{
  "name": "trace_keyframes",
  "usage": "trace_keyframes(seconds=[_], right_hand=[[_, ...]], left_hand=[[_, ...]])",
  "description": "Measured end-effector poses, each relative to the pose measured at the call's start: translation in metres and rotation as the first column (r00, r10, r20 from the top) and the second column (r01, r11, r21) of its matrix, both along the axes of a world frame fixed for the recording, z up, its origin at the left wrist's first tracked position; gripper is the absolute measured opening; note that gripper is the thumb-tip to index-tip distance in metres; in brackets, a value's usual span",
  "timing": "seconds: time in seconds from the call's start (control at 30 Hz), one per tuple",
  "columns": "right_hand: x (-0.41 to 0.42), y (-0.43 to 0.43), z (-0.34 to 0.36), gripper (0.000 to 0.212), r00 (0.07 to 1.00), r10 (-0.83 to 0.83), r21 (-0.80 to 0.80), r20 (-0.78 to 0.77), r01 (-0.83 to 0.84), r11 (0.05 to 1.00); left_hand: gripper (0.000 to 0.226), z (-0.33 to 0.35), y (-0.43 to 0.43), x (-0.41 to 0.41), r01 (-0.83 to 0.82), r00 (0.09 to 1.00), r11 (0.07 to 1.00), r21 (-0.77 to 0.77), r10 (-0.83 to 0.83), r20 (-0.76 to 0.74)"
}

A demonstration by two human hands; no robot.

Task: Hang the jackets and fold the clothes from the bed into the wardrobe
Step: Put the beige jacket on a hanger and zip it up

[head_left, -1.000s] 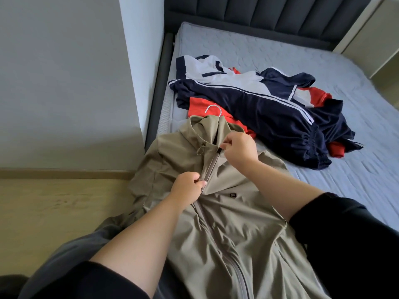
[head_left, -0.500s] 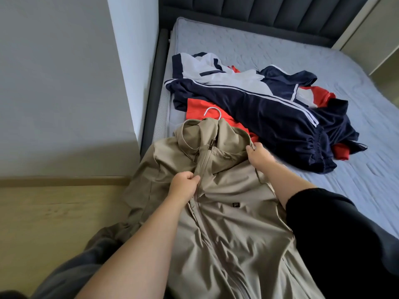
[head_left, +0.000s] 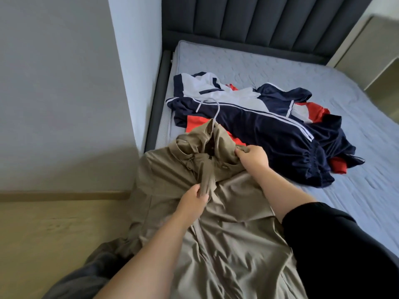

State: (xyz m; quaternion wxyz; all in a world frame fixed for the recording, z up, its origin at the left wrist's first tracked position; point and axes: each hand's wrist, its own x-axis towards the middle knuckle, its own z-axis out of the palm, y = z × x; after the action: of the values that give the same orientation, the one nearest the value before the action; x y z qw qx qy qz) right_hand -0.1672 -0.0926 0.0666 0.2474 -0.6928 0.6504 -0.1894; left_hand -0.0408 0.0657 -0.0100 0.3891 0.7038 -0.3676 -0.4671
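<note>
A khaki jacket [head_left: 235, 214] lies zipped on the near corner of the bed and hangs over its edge. A white hanger hook [head_left: 212, 108] sticks out of its collar. My left hand [head_left: 193, 201] pinches the zipped front below the collar. My right hand [head_left: 253, 157] grips the collar on its right side. Behind the jacket lies a heap of navy, white and red clothes [head_left: 265, 126] on the bed [head_left: 356, 169].
A grey wall corner [head_left: 133, 83] stands close on the left of the bed. A dark padded headboard [head_left: 259, 20] runs along the back. A wooden floor [head_left: 49, 234] lies at the lower left. A pale cabinet [head_left: 371, 46] stands at the far right.
My right hand left the zipper pull and moved right to grip the collar. The zipper has closed to the top. The collar and hanger hook have risen off the bed.
</note>
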Motion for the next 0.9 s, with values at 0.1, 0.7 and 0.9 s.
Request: trace_keyframes(seconds=[0.1,0.7,0.9], right_hand=[[0.012,0.024,0.03,0.027,0.999,0.03,-0.105,0.032,-0.027,0.994],[0.177,0.183,0.291,0.042,0.697,0.537,-0.542,0.475,-0.25,0.803],[0.251,0.25,0.373,0.042,0.498,0.653,-0.595,0.57,-0.298,0.747]], left_hand=[[0.062,0.021,0.013,-0.007,-0.026,0.999,1.0,0.012,0.026,-0.029],[0.091,0.267,0.11,0.154,-0.427,0.806,0.791,-0.438,0.553,0.213],[0.087,0.379,0.194,0.23,-0.401,0.626,0.753,-0.522,0.641,0.444]])
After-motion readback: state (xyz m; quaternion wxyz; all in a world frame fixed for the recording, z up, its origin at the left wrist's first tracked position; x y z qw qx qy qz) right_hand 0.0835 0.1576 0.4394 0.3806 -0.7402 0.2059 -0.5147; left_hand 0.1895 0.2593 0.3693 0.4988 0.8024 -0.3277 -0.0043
